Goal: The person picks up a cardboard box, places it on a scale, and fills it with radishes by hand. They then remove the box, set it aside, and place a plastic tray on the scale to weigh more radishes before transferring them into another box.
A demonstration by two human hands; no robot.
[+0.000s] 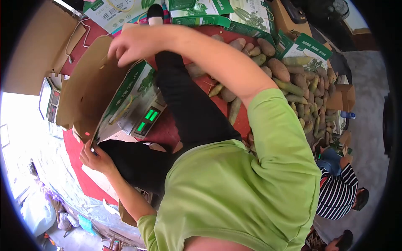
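We hold a cardboard box (98, 90) with green printing on its side, one hand at each end. Our right hand (132, 44) curls its fingers over the upper edge of the box's raised brown flap, pinching the cardboard between thumb and fingertips. Our left hand (94, 157) grips the box's lower corner, fingers closed around the edge there. So the box lies stretched between the two grips, tilted, its open brown inside turned toward the left of the view.

The box sits partly over a digital scale (144, 117), whose green display glows just beside the box's printed side. Both rest on a red mat (77, 167). Along the mat's far edge stand more green-and-white printed cartons (201, 10). To the right of our arm a heap of sweet potatoes (293, 83) spreads across the mat toward its right edge. Beyond that heap, near the lower right, a person in a striped shirt (337, 192) crouches.
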